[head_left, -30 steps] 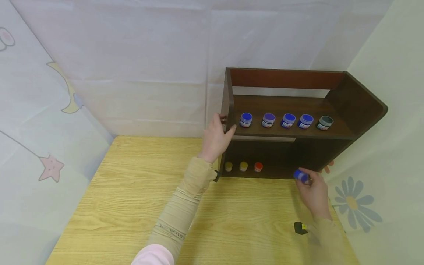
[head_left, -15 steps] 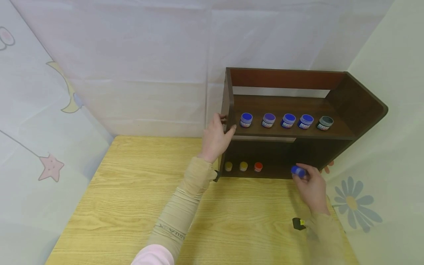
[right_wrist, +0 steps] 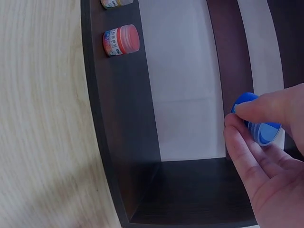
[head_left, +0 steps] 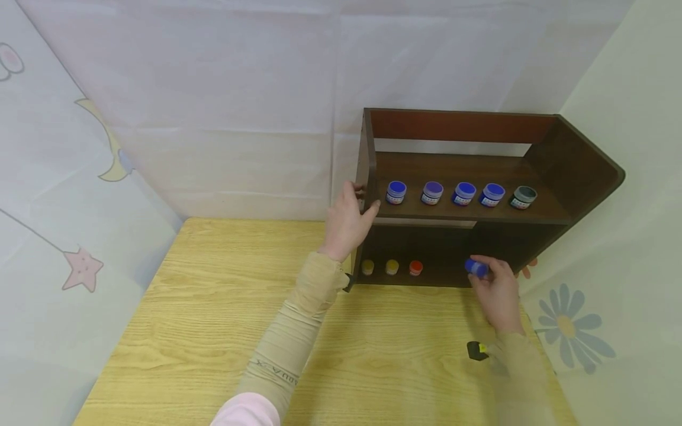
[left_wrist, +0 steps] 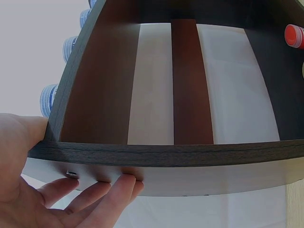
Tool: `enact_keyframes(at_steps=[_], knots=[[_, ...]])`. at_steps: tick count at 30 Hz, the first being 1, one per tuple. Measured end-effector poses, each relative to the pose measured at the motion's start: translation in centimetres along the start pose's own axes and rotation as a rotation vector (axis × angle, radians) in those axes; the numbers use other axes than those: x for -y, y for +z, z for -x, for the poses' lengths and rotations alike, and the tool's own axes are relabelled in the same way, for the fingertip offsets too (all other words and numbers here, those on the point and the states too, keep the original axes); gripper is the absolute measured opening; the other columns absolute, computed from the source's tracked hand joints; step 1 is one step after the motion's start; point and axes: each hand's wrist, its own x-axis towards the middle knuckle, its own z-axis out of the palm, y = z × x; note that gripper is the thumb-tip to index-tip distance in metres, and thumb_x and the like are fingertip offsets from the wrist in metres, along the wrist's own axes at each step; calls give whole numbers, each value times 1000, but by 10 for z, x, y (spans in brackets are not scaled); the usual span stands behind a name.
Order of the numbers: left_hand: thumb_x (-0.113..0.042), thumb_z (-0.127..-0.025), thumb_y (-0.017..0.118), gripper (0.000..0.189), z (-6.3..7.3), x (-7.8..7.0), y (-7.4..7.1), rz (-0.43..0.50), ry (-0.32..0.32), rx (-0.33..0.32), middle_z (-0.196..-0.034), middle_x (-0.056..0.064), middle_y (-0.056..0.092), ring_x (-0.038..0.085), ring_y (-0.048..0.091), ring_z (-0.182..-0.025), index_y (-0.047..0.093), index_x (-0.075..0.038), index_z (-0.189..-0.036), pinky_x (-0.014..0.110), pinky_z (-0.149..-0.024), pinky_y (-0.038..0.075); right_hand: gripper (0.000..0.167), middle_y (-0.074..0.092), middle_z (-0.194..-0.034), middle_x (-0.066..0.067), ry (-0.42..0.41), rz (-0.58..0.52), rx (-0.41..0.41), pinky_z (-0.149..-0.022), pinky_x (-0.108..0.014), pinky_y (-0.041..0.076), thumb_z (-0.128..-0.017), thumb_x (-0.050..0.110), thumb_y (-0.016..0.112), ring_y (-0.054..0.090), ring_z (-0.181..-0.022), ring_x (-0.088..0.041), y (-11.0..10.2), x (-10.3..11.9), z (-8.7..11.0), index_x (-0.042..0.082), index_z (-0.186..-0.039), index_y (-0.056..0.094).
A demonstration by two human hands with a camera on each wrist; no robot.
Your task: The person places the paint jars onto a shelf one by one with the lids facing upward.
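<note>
A dark brown two-level shelf (head_left: 453, 163) stands against the wall. My left hand (head_left: 345, 223) grips its left side panel, the thumb by the front edge and the fingers on the outer face. In the right wrist view, my right hand (right_wrist: 270, 156) pinches a blue paint jar (right_wrist: 266, 133) between thumb and fingers. The jar is tilted, at the opening of the lower level. On that level stand two yellow jars (head_left: 392, 267) and a red jar (head_left: 415, 268), toward the left. The upper level bears a row of blue and purple jars (head_left: 432, 193) and a dark jar (head_left: 523, 197).
The shelf rests at the back of a wood-grain table (head_left: 240, 307). A patterned wall sheet (head_left: 602, 284) is close on the right, beside the right forearm. The upper board (head_left: 469, 219) overhangs the lower level.
My right hand has moved a little up and left with the blue paint jar, toward the lower level. The left hand and the standing jars have stayed put.
</note>
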Motion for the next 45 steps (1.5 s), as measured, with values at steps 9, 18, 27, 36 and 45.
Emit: enact_keyframes(at_steps=[9,18,27,36,45], knots=[[-35,-100,67,47,0,-1,0,-3,-1,4,-123,7,64,23,66,-100,48,-6,-132,38,-77,55,38,62,-108,-21,50,-18,-5,-65,-5,42,-88,2,78,53,-75,8,2,3,-11,0,-124,67],[-35,-99,67,48,0,-2,1,-5,6,2,-124,8,63,23,66,-97,48,-6,-133,37,-74,55,38,61,-111,-23,82,-77,8,-63,-5,46,-89,1,74,53,-74,15,2,3,-17,-6,-125,64],[-34,-100,67,48,1,-2,0,13,-2,5,-124,8,63,24,66,-97,48,-6,-133,38,-74,55,33,66,-105,-24,-22,-79,-31,-67,-3,43,-88,-1,76,63,-79,1,2,3,-27,-3,-120,68],[-35,-100,66,47,1,-1,-1,1,3,4,-123,8,64,22,66,-89,48,-6,-133,36,-68,54,32,61,-101,-20,-76,12,-37,-68,-1,38,-89,7,77,66,-84,-29,2,2,-43,0,-119,71],[-35,-100,66,47,1,0,0,2,4,5,-123,8,64,22,66,-92,48,-6,-133,37,-69,54,32,60,-105,-19,-52,23,-11,-64,-3,40,-89,11,77,51,-74,9,4,0,-54,-2,-118,71]])
